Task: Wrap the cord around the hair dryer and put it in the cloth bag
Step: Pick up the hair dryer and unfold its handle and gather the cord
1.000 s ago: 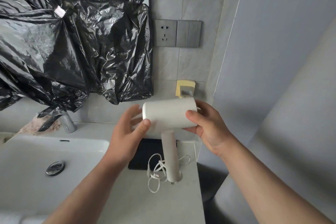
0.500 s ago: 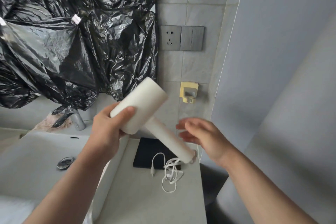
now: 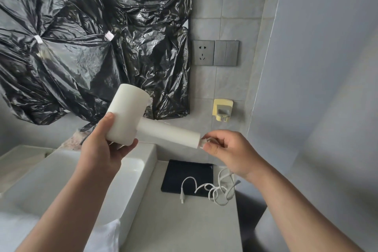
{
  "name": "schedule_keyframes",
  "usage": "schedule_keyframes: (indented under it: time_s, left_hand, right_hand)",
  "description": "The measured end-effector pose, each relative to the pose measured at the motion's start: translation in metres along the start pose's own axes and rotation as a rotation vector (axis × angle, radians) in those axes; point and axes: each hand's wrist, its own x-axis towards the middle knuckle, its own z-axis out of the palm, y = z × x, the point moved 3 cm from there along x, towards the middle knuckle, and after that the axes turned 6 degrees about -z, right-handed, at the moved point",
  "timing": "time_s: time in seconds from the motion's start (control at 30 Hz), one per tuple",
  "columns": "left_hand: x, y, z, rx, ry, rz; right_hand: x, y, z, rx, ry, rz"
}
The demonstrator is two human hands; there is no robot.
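**Moved in: right hand, now pinching the cord; winding not yet started**

Records right hand closed in from an open hover beside the handle, thumb and forefinger now pinched on the cord at the handle end, other fingers curled. Judged as fixing a start point for the first turn. Finds left hand clamped round the barrel of the hair dryer, thumb above, fingers beneath. Holds it clear of the counter, handle swung towards the right hand, presumably for winding room. Below, notes slack cord in loose loops on the counter, partly across a dark flat item taken as the cloth bag, lying flat, opening not discernible. Beyond, logs sink, black plastic sheeting, wall socket.
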Motion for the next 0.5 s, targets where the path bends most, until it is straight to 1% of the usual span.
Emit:
schedule_keyframes:
  time_s: [0.1, 0.17, 0.23, 0.3, 0.33, 0.4, 0.5]
  left_hand:
    - [0.003, 0.006, -0.009, -0.019, -0.02, -0.041]
    - [0.006, 0.007, -0.021, -0.024, -0.07, -0.11]
    - [0.01, 0.006, -0.035, 0.028, -0.19, -0.223]
    - [0.013, 0.001, -0.051, 0.153, -0.315, -0.336]
    - [0.012, -0.003, -0.055, 0.211, -0.364, -0.376]
    - [0.009, -0.014, -0.062, 0.25, -0.434, -0.422]
    - [0.006, -0.03, -0.065, 0.152, -0.504, -0.43]
  right_hand:
    - [0.01, -0.014, 0.007, 0.115, 0.03, 0.008]
    - [0.017, -0.022, 0.011, 0.236, 0.095, 0.0]
    - [0.025, -0.03, 0.014, 0.431, 0.193, -0.013]
    - [0.036, -0.039, 0.02, 0.629, 0.277, -0.033]
    - [0.041, -0.045, 0.024, 0.686, 0.308, -0.041]
    - [0.05, -0.055, 0.036, 0.725, 0.358, -0.056]
    - [0.06, -0.059, 0.056, 0.657, 0.453, -0.008]
